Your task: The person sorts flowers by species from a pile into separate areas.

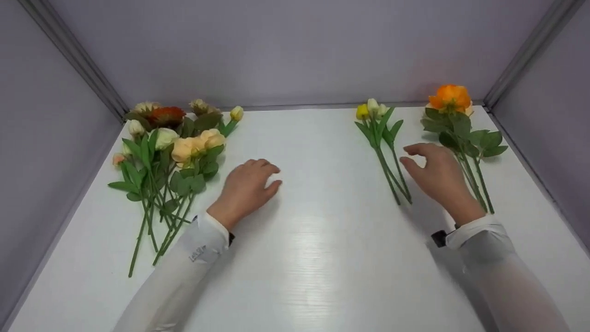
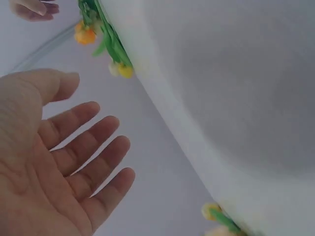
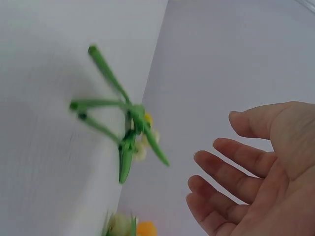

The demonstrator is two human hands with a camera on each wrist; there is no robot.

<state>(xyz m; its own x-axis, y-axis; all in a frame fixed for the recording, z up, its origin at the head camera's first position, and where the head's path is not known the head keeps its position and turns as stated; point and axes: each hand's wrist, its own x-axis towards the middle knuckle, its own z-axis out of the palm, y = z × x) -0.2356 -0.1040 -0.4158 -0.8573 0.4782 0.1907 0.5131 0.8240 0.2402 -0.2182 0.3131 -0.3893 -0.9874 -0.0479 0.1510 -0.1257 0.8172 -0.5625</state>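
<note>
My left hand (image 1: 246, 186) hovers over the white table with relaxed, slightly bent fingers and nothing in them. To its left lies a large bunch of artificial flowers, with peach roses (image 1: 196, 146), a dark orange flower (image 1: 167, 116) and a white tulip (image 1: 135, 128). My right hand (image 1: 435, 175) is between two smaller groups, thumb and fingers apart, holding nothing. Just left of it lie a yellow tulip (image 1: 362, 111) and white tulips (image 1: 373, 106) with green stems. Beyond it, an orange rose (image 1: 451, 97) lies with leafy stems partly hidden by the hand. Both wrist views show spread, empty fingers.
The white table (image 1: 304, 258) is bounded by a grey back panel (image 1: 295, 50) and side panels, the left one (image 1: 41, 124) and the right one (image 1: 553, 115). The left bunch's stems (image 1: 138, 244) point toward the near edge.
</note>
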